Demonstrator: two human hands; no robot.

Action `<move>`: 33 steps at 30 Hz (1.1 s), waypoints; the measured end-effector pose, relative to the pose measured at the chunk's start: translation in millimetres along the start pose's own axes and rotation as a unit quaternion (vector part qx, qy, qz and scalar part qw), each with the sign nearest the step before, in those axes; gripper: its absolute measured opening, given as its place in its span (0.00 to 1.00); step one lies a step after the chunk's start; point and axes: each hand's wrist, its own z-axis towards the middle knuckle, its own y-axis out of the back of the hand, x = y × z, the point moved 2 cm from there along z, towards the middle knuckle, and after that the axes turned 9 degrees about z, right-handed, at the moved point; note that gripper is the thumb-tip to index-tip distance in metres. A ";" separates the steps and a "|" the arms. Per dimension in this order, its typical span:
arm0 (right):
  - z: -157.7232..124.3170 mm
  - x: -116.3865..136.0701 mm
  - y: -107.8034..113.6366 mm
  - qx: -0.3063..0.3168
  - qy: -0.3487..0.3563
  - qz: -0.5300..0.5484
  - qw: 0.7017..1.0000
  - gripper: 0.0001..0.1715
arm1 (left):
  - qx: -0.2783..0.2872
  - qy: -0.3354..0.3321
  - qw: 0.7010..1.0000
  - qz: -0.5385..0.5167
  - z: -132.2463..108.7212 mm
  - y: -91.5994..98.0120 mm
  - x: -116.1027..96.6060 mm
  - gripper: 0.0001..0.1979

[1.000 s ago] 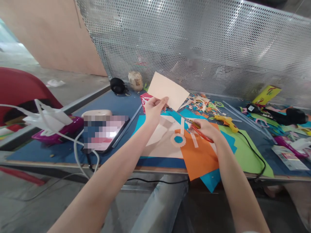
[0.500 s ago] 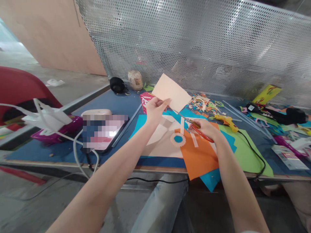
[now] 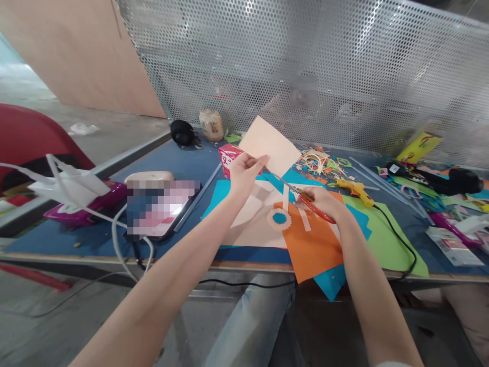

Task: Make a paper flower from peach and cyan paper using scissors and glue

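Above the blue worktop, the left hand pinches a cream paper sheet by its lower edge, tilted up and away. The right hand, lower right of the sheet, grips orange-handled scissors, blades pointing up-left into the sheet's bottom edge.

Left hand pinching cream paper, right hand gripping orange-handled scissors, blades at paper's edge
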 end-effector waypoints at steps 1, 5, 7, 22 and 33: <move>0.2 -0.2 -0.1 0.000 -0.001 -0.001 1.000 0.11 | 0.001 -0.001 1.000 0.000 -0.1 -0.2 -0.1 0.10; 0.4 -0.8 -0.8 0.001 -0.011 0.000 1.000 0.13 | 0.001 0.001 1.000 -0.002 -0.6 -0.8 -1.0 0.09; 0.3 -0.9 -1.0 0.000 -0.012 0.006 1.000 0.13 | 0.000 0.003 1.000 -0.005 -0.6 -1.1 -1.2 0.10; 1.9 -0.4 -0.3 0.006 -0.020 -0.011 1.000 0.17 | -0.007 0.012 1.000 -0.010 0.6 -0.4 0.0 0.10; 2.3 -3.1 -0.1 0.006 -0.029 -0.025 0.999 0.19 | -0.005 0.019 1.000 -0.019 1.1 -0.1 2.6 0.10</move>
